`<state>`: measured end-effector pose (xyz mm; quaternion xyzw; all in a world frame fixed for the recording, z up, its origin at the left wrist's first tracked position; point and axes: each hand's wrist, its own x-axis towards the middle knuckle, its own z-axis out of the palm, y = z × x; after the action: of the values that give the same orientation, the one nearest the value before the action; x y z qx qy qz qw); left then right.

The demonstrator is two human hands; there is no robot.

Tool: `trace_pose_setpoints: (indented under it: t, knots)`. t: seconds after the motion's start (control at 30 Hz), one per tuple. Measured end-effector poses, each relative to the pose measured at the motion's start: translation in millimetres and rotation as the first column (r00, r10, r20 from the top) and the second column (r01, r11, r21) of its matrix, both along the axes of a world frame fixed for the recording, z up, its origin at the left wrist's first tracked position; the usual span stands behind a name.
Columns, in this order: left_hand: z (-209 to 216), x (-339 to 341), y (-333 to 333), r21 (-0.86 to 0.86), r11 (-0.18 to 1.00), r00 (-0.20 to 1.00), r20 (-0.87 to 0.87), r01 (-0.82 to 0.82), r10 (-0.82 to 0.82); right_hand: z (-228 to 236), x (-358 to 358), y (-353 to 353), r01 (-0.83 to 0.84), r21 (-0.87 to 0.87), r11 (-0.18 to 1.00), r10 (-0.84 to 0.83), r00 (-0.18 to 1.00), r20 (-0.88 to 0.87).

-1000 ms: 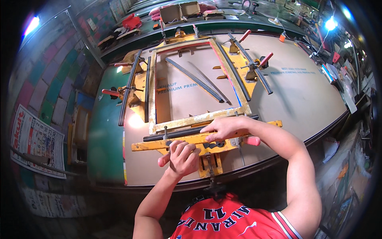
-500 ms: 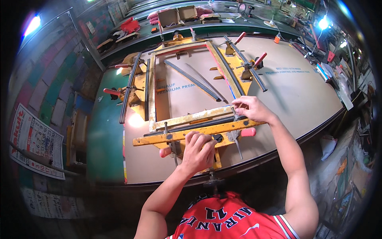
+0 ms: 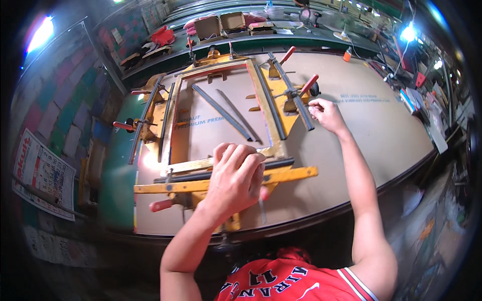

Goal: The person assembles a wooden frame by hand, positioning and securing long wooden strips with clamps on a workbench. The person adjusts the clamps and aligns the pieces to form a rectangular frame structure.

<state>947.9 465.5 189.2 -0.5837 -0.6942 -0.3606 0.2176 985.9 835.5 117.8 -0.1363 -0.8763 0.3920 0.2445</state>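
Note:
A wooden frame (image 3: 188,167) lies inside yellow metal clamping brackets (image 3: 296,174) on a brown board. My left hand (image 3: 233,175) is over the near yellow bar with its fingers curled down. What is inside them is hidden; the tip of a red clamp handle (image 3: 263,192) shows beside it. My right hand (image 3: 327,116) is closed with its fingertips together, just right of the dark bar (image 3: 293,95) of the right-hand clamp. Whatever those fingers hold, if anything, is too small to tell. Two loose dark strips (image 3: 221,111) lie slanting within the frame.
Clamps with red handles (image 3: 310,85) stand around the frame. The brown board (image 3: 361,130) extends to the right. Open cardboard boxes (image 3: 208,27) and a red cloth (image 3: 163,36) are on the far bench. An orange bottle (image 3: 347,55) stands at the board's far edge. Clutter lines the right side.
My right hand has left the frame's near right corner and moved right, beyond the side clamp. My left hand has risen over the near bar. The whole view has shifted somewhat.

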Motion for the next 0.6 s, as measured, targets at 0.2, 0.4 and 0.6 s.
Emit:
trace_pose_setpoints:
  t: [0.2,0.4,0.6]
  knots:
    - [16.4,-11.5,111.3,-0.439,0.897,0.984,0.173,0.047,0.033,-54.7,-37.0,107.0,0.216,-0.068,0.974,-0.221,0.972,-0.076]
    - [-41.9,-79.2,258.7,-0.817,0.547,0.819,0.434,0.184,0.374,-75.7,-99.0,173.7,0.242,-0.07,0.968,-0.251,0.952,-0.176]
    - [-109.7,-100.9,337.9,-0.703,0.696,0.351,0.695,0.146,0.628,-59.0,-124.2,147.6,0.027,-0.467,0.884,-0.084,0.991,-0.101]
